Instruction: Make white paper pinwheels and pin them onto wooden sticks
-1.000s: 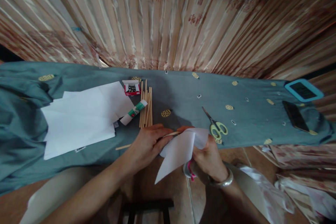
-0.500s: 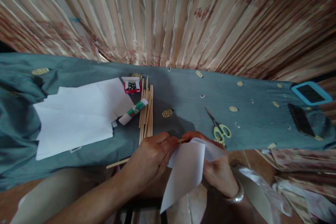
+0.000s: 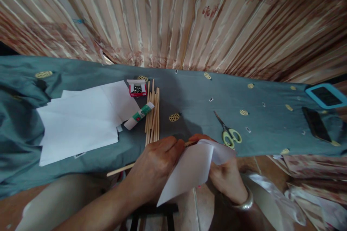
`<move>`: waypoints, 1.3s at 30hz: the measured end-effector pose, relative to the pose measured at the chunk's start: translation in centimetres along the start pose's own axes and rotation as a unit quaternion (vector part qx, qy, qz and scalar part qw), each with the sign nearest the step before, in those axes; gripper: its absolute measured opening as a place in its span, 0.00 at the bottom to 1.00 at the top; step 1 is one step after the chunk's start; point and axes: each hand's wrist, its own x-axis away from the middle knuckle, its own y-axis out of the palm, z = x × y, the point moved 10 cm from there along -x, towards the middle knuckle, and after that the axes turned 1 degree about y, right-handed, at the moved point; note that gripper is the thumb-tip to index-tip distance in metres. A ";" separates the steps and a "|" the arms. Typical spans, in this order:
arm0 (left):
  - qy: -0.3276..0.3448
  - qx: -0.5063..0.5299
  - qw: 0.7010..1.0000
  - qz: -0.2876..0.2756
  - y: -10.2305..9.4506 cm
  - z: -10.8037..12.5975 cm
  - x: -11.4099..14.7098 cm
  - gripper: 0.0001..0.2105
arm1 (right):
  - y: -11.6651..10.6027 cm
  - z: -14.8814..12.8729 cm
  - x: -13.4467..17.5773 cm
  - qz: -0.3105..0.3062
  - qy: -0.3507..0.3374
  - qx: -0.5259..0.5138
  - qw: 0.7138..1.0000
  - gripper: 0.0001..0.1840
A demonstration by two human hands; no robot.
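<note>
My left hand is closed around a thin wooden stick. One end of the stick sticks out left past my wrist, and the other shows between my two hands. On the right, my right hand, with a silver bangle at the wrist, grips a folded white paper whose pointed flap hangs down to the left. The paper covers most of my right fingers. Where stick and paper meet is hidden, so I cannot tell whether they are joined.
White sheets lie to the left. A small red box of metal pieces, a glue stick and several wooden sticks are close by. Scissors rest to the right, with a phone and a blue-framed tablet farther off.
The paper's hanging flap has swung up and left, now overlapping my left hand's edge. The stick's left end has shifted slightly outward. Both hands keep their hold.
</note>
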 end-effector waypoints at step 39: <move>-0.187 0.193 0.959 -0.087 4.3 -6.1 0.0 0.12 | 1.2 3.3 -2.7 -0.083 0.090 0.037 0.992 0.20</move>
